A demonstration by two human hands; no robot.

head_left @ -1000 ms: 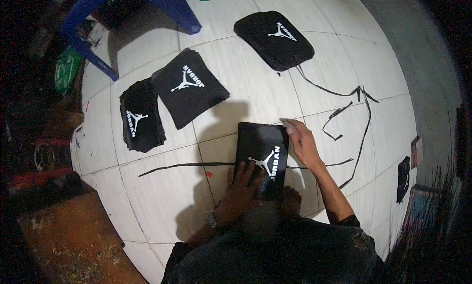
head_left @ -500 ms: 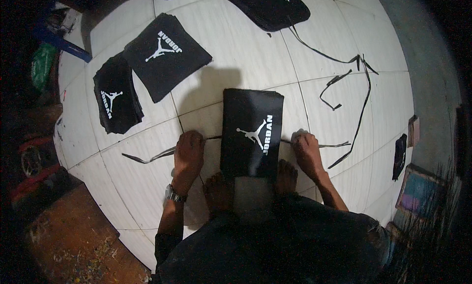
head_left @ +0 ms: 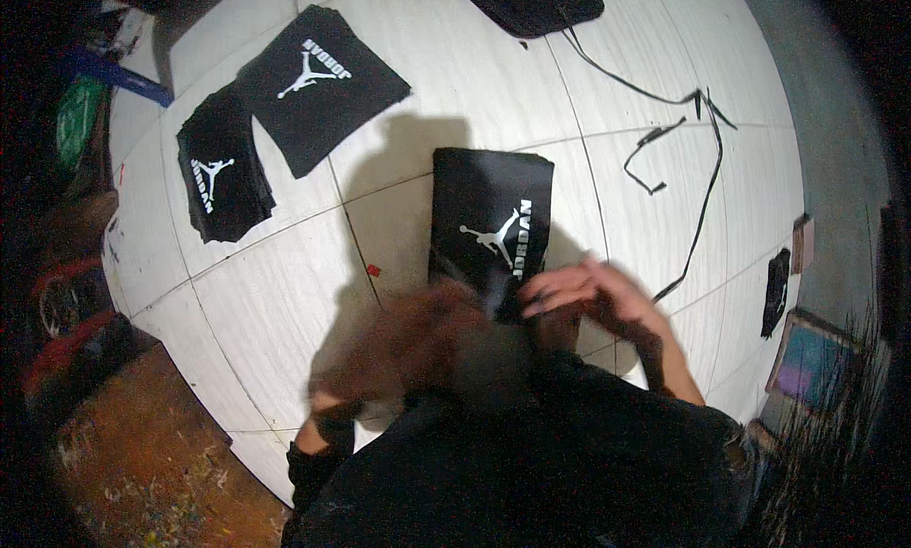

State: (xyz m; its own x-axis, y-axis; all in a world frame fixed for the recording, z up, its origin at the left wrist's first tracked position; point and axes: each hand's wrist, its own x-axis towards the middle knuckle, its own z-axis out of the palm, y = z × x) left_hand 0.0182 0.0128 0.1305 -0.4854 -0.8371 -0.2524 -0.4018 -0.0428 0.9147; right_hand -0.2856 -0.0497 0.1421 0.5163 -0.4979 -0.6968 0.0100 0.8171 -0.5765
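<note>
In front of me on the floor lies a neat stack of black rectangular fabric pieces [head_left: 489, 183] with a white printed figure and lettering. My left hand [head_left: 408, 330] is smeared by motion at the stack's near left corner, its fingers unreadable. My right hand [head_left: 603, 297] reaches over the near right edge of the stack, its fingers stretched out and somewhat blurred. Whether a cord lies under or between the hands cannot be made out.
Two more piles of black printed pieces, a larger one [head_left: 332, 102] and a smaller one [head_left: 228, 183], lie at the far left. A black pile [head_left: 541, 7] is at the top. Thin black cord [head_left: 714, 168] trails across the right tiles. A brown board [head_left: 142, 444] sits at lower left.
Both hands have left the floor beside the stack and come inward to its near part. The cord ends that stuck out left and right of the stack no longer show there.
</note>
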